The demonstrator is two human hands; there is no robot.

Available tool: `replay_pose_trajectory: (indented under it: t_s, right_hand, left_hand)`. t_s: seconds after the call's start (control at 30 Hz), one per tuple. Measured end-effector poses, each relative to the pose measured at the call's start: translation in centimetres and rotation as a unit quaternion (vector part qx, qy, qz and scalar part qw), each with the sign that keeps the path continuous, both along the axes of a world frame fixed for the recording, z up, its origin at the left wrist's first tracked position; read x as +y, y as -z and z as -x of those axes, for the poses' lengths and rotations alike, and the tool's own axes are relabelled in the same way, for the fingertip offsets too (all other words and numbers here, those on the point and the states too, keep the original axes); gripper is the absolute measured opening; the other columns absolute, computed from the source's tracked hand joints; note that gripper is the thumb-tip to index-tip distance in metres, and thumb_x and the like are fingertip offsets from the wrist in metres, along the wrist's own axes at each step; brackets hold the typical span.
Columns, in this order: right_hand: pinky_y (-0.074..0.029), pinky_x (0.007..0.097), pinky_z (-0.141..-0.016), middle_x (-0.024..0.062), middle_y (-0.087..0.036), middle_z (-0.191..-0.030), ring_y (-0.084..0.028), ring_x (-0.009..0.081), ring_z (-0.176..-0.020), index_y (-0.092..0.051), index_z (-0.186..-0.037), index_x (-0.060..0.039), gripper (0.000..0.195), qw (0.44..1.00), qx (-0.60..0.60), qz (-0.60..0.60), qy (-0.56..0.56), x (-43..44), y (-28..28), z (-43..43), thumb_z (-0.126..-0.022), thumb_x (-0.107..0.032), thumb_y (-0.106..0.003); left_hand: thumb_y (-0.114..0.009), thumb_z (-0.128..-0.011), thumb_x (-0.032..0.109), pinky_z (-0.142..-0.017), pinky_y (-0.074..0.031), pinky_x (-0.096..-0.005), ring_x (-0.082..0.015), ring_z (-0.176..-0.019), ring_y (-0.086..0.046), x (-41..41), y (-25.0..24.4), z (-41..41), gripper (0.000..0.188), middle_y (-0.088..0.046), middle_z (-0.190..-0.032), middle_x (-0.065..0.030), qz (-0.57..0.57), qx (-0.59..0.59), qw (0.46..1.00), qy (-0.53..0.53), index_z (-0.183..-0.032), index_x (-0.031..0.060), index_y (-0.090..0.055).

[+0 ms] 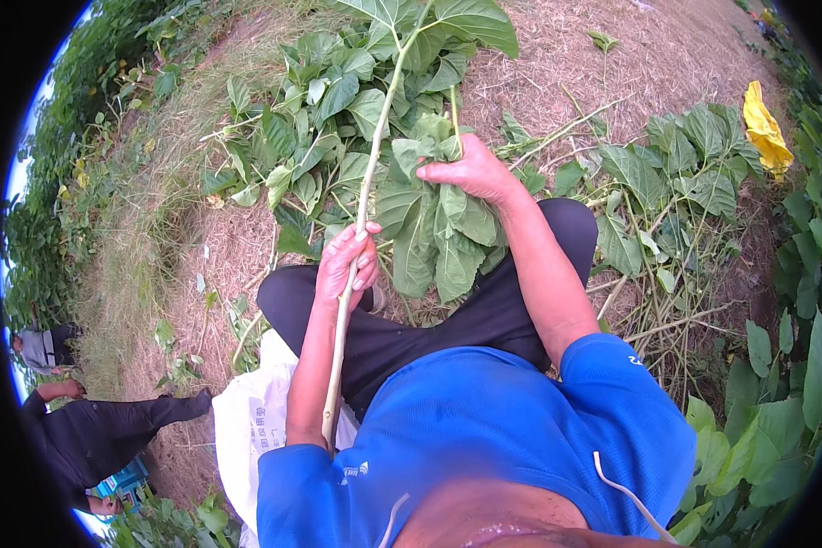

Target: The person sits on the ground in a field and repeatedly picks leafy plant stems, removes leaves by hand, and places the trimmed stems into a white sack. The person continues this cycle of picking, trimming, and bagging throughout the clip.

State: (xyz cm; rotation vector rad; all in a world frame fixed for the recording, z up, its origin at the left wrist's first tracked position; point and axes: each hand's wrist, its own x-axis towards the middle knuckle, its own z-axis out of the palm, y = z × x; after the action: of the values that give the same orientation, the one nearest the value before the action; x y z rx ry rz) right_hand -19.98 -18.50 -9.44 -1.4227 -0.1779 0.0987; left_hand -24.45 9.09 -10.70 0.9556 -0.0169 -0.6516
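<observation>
My left hand (349, 262) is closed around a long pale stem (370, 161), which runs from beside my left upper arm to large green leaves at the top of the view. In my right hand (467, 172) is a bunch of broad green leaves (438, 226), hanging between my knees, with a short green stalk standing up by the thumb. Beyond both hands lies a heap of leafy cuttings (342, 96) on dry grass. The stem's lower end is near a white woven sack (246, 425) by my left thigh.
Cut branches with leaves (657, 178) lie to the right, near a yellow cloth or plastic piece (766, 130). A person in dark clothes (89, 438) is at lower left beside a blue object (125, 483); another person (41, 348) is behind. Leafy plants (774, 438) border the right.
</observation>
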Motion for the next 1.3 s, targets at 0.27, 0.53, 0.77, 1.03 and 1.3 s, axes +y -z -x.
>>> replay_pose_trajectory:
  t_s: [0.27,0.53,0.77,1.03,1.3]
  right_hand:
    - [-0.048,0.0283,-0.079,0.0009,-0.064,-0.094,-0.060,0.0128,-0.084,-0.066,-0.099,-0.0057,0.026,0.967,0.004,-0.140,0.211,-2.9,-2.6,0.7,-0.077,-0.011,-0.078]
    - [-0.049,0.0308,-0.082,0.0057,-0.068,-0.093,-0.062,0.0146,-0.086,-0.066,-0.102,-0.0037,0.028,0.994,0.018,-0.086,0.058,2.6,-2.2,0.9,-0.079,-0.013,-0.077]
    - [-0.049,0.0299,-0.083,0.0066,-0.069,-0.097,-0.063,0.0148,-0.087,-0.065,-0.106,-0.0012,0.029,0.983,-0.048,-0.175,0.006,9.5,-1.5,2.5,-0.089,-0.023,-0.075]
    - [-0.047,0.0355,-0.099,0.0167,-0.048,-0.144,-0.057,0.0201,-0.116,-0.047,-0.138,0.0050,0.085,0.961,-0.063,-0.246,-0.110,12.6,-2.4,4.3,-0.093,-0.067,-0.053]
    - [-0.038,0.0431,-0.112,0.0151,-0.035,-0.155,-0.044,0.0273,-0.134,-0.026,-0.152,0.0019,0.119,0.955,-0.013,-0.227,-0.192,12.2,-3.8,11.0,-0.076,-0.086,-0.054]
  left_hand:
    - [-0.063,-0.095,0.013,-0.043,-0.042,-0.0262,-0.0134,-0.046,-0.052,1.7,7.7,-0.6,0.017,-0.058,-0.065,-0.0035,-0.364,-0.017,0.930,0.054,-0.107,0.0001,-0.065]
    - [-0.078,-0.083,0.031,-0.109,-0.042,-0.0390,-0.0246,-0.132,-0.050,0.9,2.8,0.3,0.085,-0.047,-0.148,-0.0171,-0.162,-0.157,0.961,-0.159,-0.151,0.0022,-0.036]
    - [-0.091,-0.069,0.037,-0.117,-0.030,-0.0384,-0.0241,-0.139,-0.040,-3.0,-5.2,2.9,0.113,-0.041,-0.149,-0.0141,-0.225,-0.322,0.914,-0.102,-0.154,-0.0003,-0.026]
    - [-0.095,-0.064,0.032,-0.113,-0.035,-0.0376,-0.0244,-0.133,-0.046,-2.8,-4.8,5.6,0.114,-0.048,-0.141,-0.0142,-0.235,-0.296,0.905,-0.193,-0.150,-0.0008,-0.027]
    - [-0.088,-0.069,0.021,-0.101,-0.048,-0.0347,-0.0212,-0.113,-0.063,-1.2,-9.1,11.0,0.082,-0.064,-0.123,-0.0127,-0.369,-0.268,0.839,-0.297,-0.136,-0.0008,-0.047]
